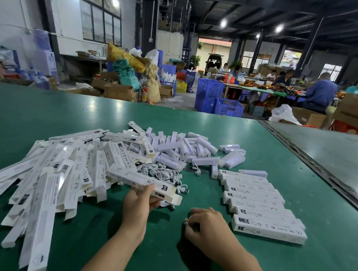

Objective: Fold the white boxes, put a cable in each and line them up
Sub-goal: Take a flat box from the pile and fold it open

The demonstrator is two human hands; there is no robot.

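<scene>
**Box in Hand**

On the green worktop (48, 113), flat boxes (50, 179) heap left of the cable pile (162, 173); folded boxes (254, 200) line up right of it. Near it, the left hand (138, 204) grips one open box (137, 179). Fingers of the right hand (207, 224) pinch a small white bit (187, 220).

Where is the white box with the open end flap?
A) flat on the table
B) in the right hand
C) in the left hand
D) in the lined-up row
C: the left hand grips the white box off the table, flap end open; the right hand lies curled on the green table beside it.
</scene>
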